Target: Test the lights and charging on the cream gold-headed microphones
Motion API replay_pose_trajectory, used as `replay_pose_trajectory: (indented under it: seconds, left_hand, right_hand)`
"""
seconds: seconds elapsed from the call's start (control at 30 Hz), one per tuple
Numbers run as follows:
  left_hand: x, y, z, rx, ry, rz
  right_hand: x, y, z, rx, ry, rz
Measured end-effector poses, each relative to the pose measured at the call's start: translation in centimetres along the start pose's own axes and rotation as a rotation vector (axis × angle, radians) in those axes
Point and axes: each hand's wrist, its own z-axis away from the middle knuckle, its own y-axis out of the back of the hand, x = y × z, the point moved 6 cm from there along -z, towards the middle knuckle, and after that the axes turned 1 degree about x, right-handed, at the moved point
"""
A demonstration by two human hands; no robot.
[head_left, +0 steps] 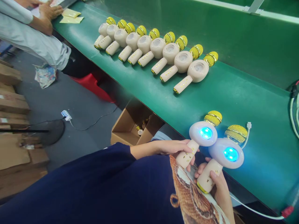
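Observation:
My left hand (178,147) is wrapped round the handle of a pale pink karaoke microphone (193,143) with a gold mesh head. Its round speaker glows blue. Close beside it, my right hand (218,183) grips a second karaoke microphone (216,169) of the same kind, lit blue too, with my thumb near the gold buttons. Both are held tilted over the front edge of the green table (149,84). Behind the right one lies the white plug of a cable (249,125). My fingers under both handles are partly hidden.
A row of unlit microphones (171,53) lies across the table. Below the edge stands an open carton (126,137) with microphones inside. A co-worker's hand (50,11) rests near yellow packets (71,16). A red stool (93,87), power strip (66,115) and boxes (11,102) are at left.

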Motion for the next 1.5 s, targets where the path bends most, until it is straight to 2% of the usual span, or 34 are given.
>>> replay_pose_trajectory:
  seconds: [0.23,0.47,0.53,0.67,0.87,1.13,1.27,1.37,1.5]
  left_hand:
    - [0.1,-0.1,-0.1,0.171,-0.053,-0.106]
    - [0.2,0.3,-0.2,0.231,-0.051,-0.132]
    - [0.1,0.4,-0.1,0.206,-0.052,-0.107]
    - [-0.3,0.3,0.0,0.060,-0.042,-0.017]
    - [-0.3,0.3,-0.1,0.014,-0.070,0.014]
    - [-1.3,0.7,-0.4,-0.074,-0.040,0.062]
    - [-1.5,0.9,-0.5,-0.075,-0.009,0.052]
    - [-1.5,0.6,-0.2,-0.084,0.019,0.056]
    - [-0.8,0.2,0.3,0.012,-0.013,0.032]
  right_hand:
    - [0.7,0.9,-0.9,-0.066,-0.051,-0.004]
    - [0.4,0.8,-0.7,0.025,-0.049,-0.015]
    - [0.3,0.6,-0.7,-0.010,-0.029,0.000]
    - [0.5,1.0,-0.8,-0.090,0.025,0.030]
    - [0.7,1.7,-1.5,-0.157,0.075,0.090]
    - [0.0,-0.3,0.2,-0.124,0.080,0.074]
    - [-0.1,-0.7,0.9,-0.124,0.043,0.073]
    - [0.3,-0.1,1.3,-0.067,-0.007,0.103]
    - [0.6,0.1,1.3,-0.068,-0.014,0.100]
